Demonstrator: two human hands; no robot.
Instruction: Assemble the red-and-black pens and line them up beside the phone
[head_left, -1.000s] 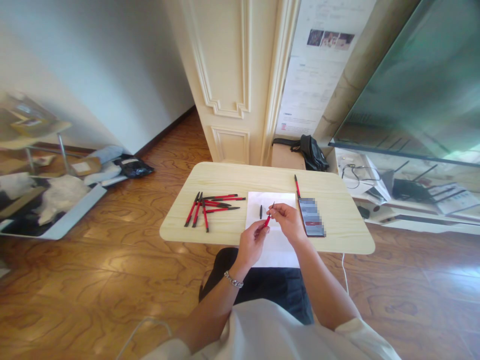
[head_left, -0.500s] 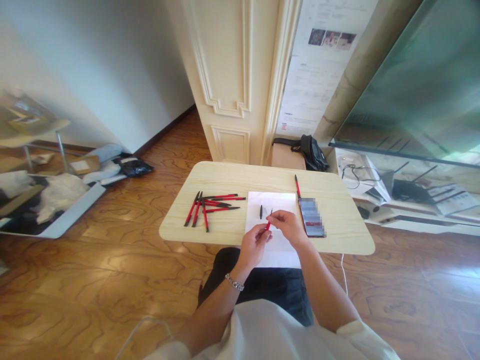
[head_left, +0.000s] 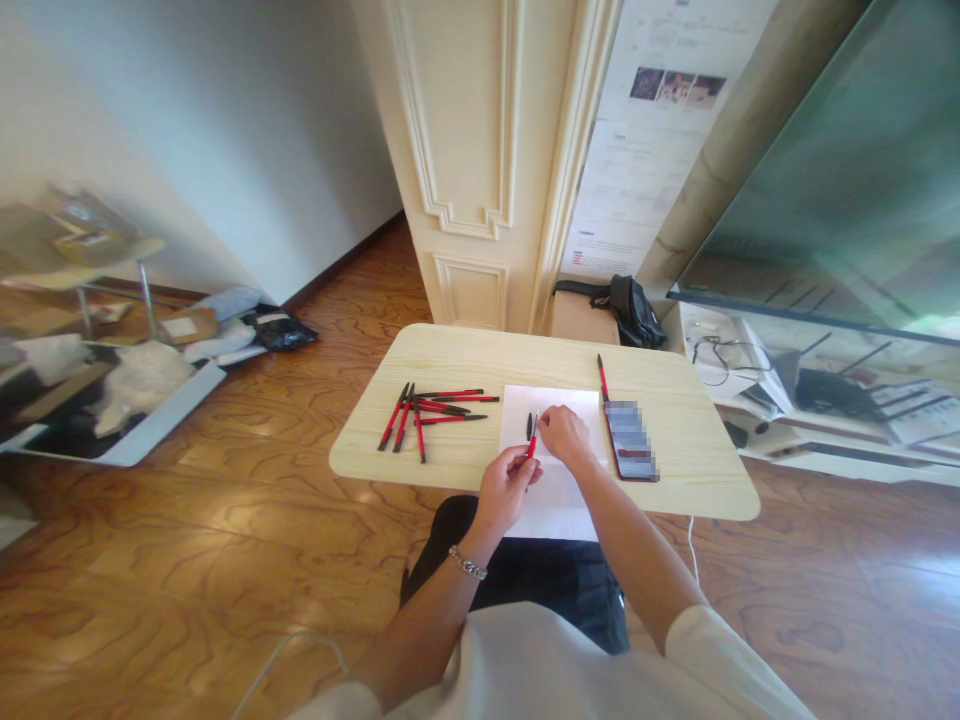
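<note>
Over the white paper (head_left: 555, 500), my left hand (head_left: 504, 490) is closed around the red barrel of a pen (head_left: 532, 446). A thin refill sticks up from the barrel's far end. My right hand (head_left: 564, 435) is just right of that refill, its fingers curled together; whatever they may hold is hidden. A short black pen part (head_left: 529, 426) lies on the paper beyond my left hand. To the left, several red-and-black pens (head_left: 420, 425) lie in a loose, overlapping heap.
A phone (head_left: 631, 440) lies right of the paper on the light wood table (head_left: 690, 470), with one red-and-black pen (head_left: 602, 378) at its far end. A black bag (head_left: 634, 310) sits on a box beyond the table. Cluttered trays and packages (head_left: 150, 390) fill the floor at left.
My right hand has moved slightly away from the pen, so the refill shows more plainly. My left hand keeps hold of the barrel. The whole view has shifted a little.
</note>
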